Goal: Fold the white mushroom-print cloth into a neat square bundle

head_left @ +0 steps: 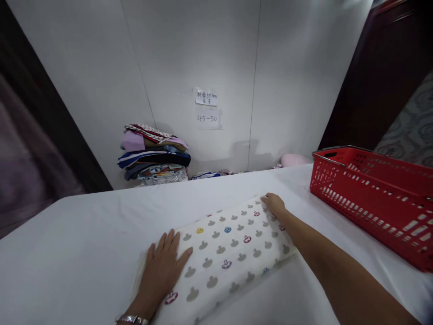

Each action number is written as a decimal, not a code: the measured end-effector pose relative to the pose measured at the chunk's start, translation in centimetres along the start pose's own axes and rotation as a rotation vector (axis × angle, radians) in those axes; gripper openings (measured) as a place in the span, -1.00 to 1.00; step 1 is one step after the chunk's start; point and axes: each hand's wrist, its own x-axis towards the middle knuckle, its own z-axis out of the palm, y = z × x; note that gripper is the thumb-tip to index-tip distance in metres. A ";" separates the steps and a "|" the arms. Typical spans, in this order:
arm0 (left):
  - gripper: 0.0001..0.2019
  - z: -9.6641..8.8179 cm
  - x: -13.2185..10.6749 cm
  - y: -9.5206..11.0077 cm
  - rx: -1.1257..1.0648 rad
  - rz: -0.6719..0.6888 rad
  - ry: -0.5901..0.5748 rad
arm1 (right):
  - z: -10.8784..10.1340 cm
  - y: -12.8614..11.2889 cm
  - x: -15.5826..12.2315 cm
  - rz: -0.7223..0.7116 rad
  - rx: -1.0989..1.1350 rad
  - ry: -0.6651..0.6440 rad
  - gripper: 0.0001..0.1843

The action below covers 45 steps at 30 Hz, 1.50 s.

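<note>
A folded white cloth (233, 248) printed with grey, red, blue and yellow mushrooms lies at a slant on the white-covered table (84, 243). My left hand (162, 266) rests flat over its left end, fingers outstretched, thumb toward the middle. At the far right corner, my right hand (273, 204) has its fingers bent over the cloth's edge. The fingertips there are partly hidden, but the edge seems to be between them. Several layers show along the left side of the cloth.
A red plastic basket (365, 198) with a metal handle stands on the right of the table. Beyond the far edge rises a stack of folded fabrics (154, 155). Handwritten paper signs (207, 118) hang on the grey wall, and a pink rounded object (293, 160) sits at the back right.
</note>
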 end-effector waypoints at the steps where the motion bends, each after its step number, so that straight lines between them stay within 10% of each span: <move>1: -0.28 0.0 0.0 0.0 0.004 0.002 0.002 | 0.1 0.0 -0.1 0.007 -0.013 0.002 -0.64; 45: -0.31 0.0 -0.1 0.2 -0.023 -0.016 -0.001 | -0.5 0.2 0.4 0.041 -0.157 -0.145 -0.51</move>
